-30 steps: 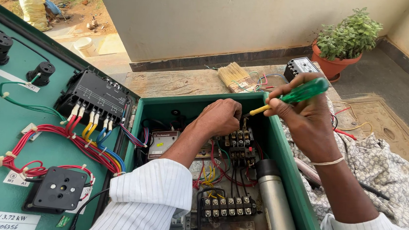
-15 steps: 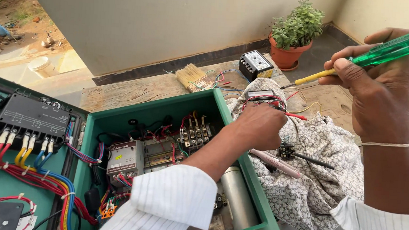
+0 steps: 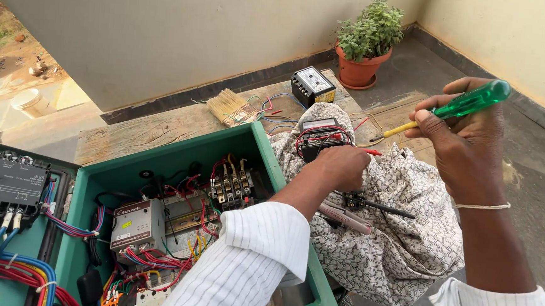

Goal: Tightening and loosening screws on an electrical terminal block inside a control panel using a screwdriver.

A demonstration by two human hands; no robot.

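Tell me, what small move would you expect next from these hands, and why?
Probably the left hand closes on something small on the patterned cloth, since it rests there beside the small black part. The right hand holds the green screwdriver raised, clear of the green box, so it seems to wait.

light: soft, even daylight | shadows: faint | glare: none | focus: sharp throughout | edges: mild wide-angle stretch
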